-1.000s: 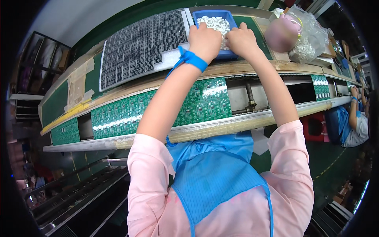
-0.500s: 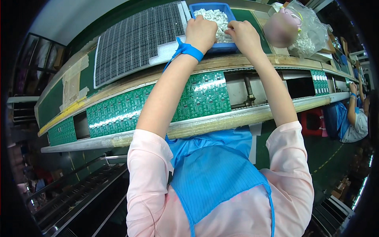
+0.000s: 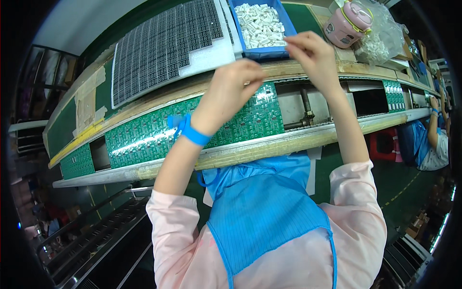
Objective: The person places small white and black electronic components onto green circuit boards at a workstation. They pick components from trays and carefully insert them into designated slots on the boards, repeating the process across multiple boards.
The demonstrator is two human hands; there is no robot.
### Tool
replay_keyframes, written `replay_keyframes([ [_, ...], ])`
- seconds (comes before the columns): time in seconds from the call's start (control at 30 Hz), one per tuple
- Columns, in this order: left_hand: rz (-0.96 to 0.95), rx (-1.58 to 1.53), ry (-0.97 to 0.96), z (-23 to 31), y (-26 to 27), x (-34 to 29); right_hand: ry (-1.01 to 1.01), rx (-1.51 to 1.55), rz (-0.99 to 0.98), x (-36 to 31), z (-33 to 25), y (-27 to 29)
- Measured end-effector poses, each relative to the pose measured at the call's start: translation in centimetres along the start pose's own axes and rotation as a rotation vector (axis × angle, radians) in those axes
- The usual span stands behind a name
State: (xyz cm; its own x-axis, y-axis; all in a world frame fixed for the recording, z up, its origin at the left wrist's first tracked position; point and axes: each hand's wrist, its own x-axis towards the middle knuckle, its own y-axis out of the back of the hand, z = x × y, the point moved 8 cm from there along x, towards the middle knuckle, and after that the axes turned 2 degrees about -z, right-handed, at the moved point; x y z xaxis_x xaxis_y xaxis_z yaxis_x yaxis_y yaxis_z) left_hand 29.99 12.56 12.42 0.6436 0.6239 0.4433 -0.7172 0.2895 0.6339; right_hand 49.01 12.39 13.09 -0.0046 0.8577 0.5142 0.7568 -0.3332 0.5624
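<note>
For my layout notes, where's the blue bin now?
In the head view, the blue bin is at the top, just right of centre, between the white foam board and pink container, beside the right hand.

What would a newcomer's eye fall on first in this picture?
Probably the blue bin heaped with white parts, top centre. Left of it, black digit displays fill rows on a white sheet. Lower in view, green circuit boards sit along a long rail.

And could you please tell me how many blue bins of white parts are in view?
1. The blue bin of white parts sits just right of the white sheet of black displays, near the right hand. Others may be hidden farther right.
</note>
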Motion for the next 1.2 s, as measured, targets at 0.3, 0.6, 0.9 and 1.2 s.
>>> replay_keyframes([
  [0.3, -0.041, -0.163, 0.38, -3.8, -3.1, -6.2, -0.455, 0.471, -0.235, -9.4, 3.0, -6.0],
  [0.6, -0.011, 0.162, 0.193, -4.1, -3.1, -6.0, -0.428, 0.461, -0.229, -10.1, 3.3, -6.8],
  [0.9, -0.046, 0.071, 0.156, -4.2, -3.0, -6.3, -0.499, 0.556, -0.21, -10.7, 4.0, -6.9],
  [1.2, -0.011, 0.1, 0.12, -4.3, -3.0, -6.2, -0.427, 0.491, -0.138, -10.4, 3.4, -6.3],
])
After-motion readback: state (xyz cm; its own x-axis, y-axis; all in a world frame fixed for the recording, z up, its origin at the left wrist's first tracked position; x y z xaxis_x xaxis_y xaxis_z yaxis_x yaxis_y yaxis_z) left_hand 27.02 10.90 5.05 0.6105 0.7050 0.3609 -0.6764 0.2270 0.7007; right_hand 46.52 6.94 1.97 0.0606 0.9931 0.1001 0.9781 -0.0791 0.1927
